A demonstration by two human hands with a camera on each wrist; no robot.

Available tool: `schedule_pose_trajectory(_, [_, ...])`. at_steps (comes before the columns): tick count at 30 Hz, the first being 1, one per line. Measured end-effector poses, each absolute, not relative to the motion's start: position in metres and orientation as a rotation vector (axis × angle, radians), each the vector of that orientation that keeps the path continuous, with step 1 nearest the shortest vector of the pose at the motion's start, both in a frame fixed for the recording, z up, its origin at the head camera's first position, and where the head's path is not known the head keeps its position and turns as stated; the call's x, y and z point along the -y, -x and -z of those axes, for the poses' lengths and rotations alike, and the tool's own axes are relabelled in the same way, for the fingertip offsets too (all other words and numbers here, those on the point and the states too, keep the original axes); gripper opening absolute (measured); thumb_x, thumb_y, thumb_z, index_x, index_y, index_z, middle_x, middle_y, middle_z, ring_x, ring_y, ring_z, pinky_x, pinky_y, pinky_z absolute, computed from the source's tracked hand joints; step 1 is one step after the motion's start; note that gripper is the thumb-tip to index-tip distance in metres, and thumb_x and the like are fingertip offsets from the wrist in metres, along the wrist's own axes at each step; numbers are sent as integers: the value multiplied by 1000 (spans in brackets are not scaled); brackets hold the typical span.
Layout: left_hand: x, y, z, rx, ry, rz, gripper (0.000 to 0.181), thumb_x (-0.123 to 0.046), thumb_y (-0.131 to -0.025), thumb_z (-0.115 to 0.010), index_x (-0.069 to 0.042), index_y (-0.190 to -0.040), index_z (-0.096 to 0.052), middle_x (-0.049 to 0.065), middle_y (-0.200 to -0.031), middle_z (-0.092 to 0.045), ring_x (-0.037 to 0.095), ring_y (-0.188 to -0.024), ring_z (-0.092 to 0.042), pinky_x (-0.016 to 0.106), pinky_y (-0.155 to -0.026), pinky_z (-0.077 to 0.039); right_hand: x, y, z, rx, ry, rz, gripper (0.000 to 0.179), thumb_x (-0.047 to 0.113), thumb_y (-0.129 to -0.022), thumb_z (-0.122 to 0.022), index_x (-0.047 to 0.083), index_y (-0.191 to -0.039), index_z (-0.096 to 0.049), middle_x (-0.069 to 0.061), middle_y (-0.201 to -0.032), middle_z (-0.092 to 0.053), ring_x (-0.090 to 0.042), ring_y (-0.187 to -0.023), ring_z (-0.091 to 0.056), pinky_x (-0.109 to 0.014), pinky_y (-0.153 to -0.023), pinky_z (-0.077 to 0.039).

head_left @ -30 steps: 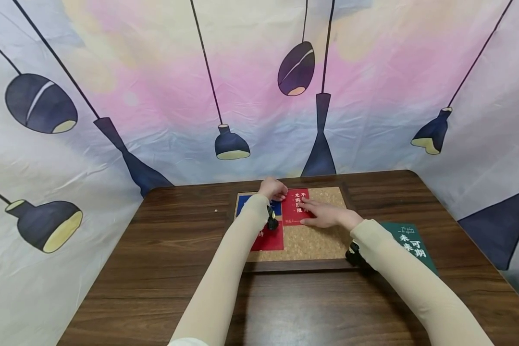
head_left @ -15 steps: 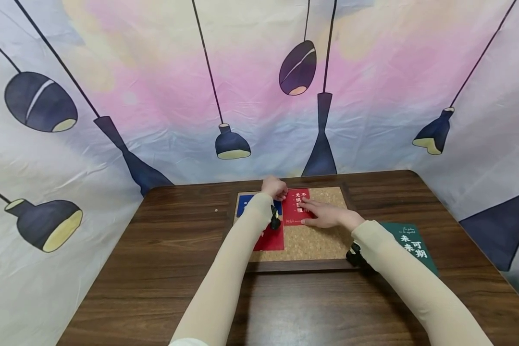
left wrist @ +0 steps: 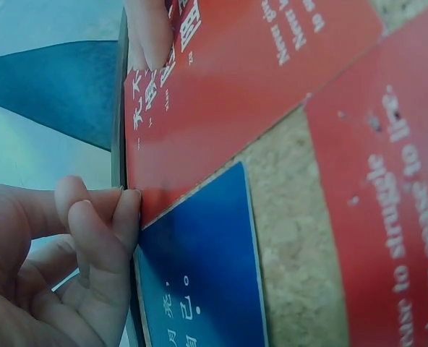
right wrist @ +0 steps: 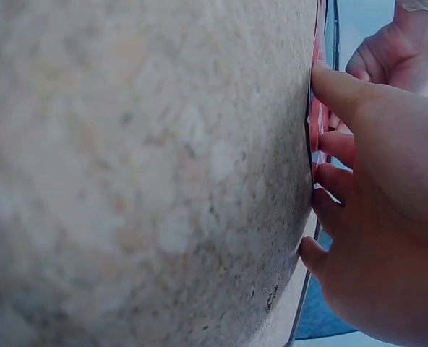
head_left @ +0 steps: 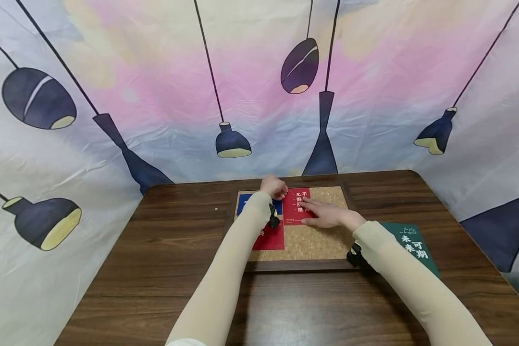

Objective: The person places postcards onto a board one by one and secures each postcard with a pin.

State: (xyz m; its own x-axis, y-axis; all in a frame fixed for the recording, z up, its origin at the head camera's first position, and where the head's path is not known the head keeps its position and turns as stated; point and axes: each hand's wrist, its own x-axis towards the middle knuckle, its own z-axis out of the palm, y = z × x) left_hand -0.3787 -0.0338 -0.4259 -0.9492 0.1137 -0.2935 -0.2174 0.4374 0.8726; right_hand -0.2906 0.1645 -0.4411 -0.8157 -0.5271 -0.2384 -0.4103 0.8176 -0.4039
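Observation:
My left hand is at the far edge of the framed cork board, its thumb and index finger pinching at the corner of a red card with white lettering. In the left wrist view those fingertips meet right at the card's corner, beside a blue card; anything small between them is hidden. My right hand lies with fingers spread and extended on the right part of the same red card. A second red card sits nearer on the board, partly behind my left sleeve.
A green card with white lettering lies on the brown wooden table, right of the board and partly under my right arm. Left of the board is a tiny pale object. A lamp-printed cloth hangs behind the table.
Both hands stay in nearly the same places on the red card; the left wrist shifts only slightly. The head view drifts a little.

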Motion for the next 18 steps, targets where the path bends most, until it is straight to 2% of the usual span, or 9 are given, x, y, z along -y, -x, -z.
schedule_pose_trajectory(11, [34, 378, 426, -2349, 129, -1571, 16, -3, -96, -64, 8, -101, -74, 9, -70, -61, 11, -47, -49, 23, -50, -48, -168, 293, 444, -2667, 739, 502, 72, 43, -104, -54, 7, -160, -27, -20, -166, -16, -42, -150, -18, -61, -118, -20])
schedule_pose_trajectory(18, [36, 377, 427, -2312, 153, -1618, 19, -5, -98, -62, 9, -103, -74, 8, -71, -60, 11, -51, -48, 23, -54, -48, -167, 294, 445, -2674, 747, 492, 71, 43, -104, -52, 6, -160, -27, -21, -165, -17, -43, -150, -18, -62, -117, -18])
